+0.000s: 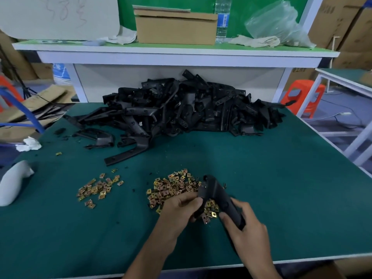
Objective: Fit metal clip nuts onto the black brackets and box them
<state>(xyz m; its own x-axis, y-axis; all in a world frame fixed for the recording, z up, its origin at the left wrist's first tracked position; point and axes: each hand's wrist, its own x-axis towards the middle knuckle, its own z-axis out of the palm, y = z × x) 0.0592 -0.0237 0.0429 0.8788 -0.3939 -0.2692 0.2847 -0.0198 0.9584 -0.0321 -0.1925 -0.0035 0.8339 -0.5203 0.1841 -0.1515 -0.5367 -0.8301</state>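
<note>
Both hands hold one black bracket [216,193] just above the larger heap of gold clip nuts [173,187] near the table's front. My right hand [244,224] grips the bracket's lower end. My left hand [181,210] pinches its shorter arm; whether a nut sits under those fingers is hidden. A smaller scatter of clip nuts [98,188] lies to the left. A big pile of black brackets [181,105] fills the back of the green table [281,198].
A loose bracket [124,156] lies in front of the pile. A cardboard box [175,27], a water bottle [222,19] and a plastic bag [275,23] stand on the upper shelf. A white glove-like object [14,182] rests at the table's left edge.
</note>
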